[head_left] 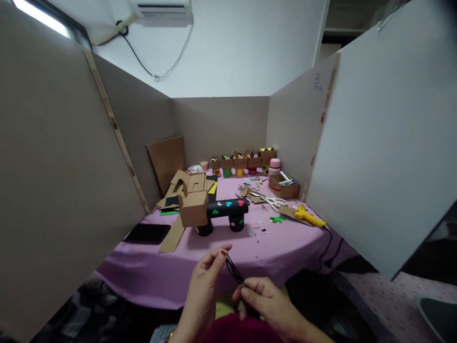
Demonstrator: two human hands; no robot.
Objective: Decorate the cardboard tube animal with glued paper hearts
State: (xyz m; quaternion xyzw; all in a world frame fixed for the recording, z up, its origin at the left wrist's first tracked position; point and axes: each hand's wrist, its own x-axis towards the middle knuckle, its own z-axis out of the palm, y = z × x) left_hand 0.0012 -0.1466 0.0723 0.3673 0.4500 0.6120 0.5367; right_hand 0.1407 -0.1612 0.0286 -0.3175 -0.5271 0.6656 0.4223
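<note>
In front of the table edge, both hands hold a thin looped black cord [233, 270]. My left hand [204, 281] pinches its upper end between thumb and fingertips. Lower down, the fingers of my right hand [266, 297] are closed around the cord's other part, which they partly hide. Just beyond stands a cardboard animal figure: a plain brown box head [193, 209] joined to a black tube body [228, 207] with coloured hearts, resting on short black legs [236, 222]. Neither hand touches this figure.
A black tablet or phone [148, 234] lies at left beside cardboard pieces [173, 236]. At right are white-handled scissors [274, 202], a yellow glue gun [309, 216] with its cable, and a cardboard box [283, 187] of pens. Several finished cardboard figures [240, 163] line the back. Tall partitions enclose the table.
</note>
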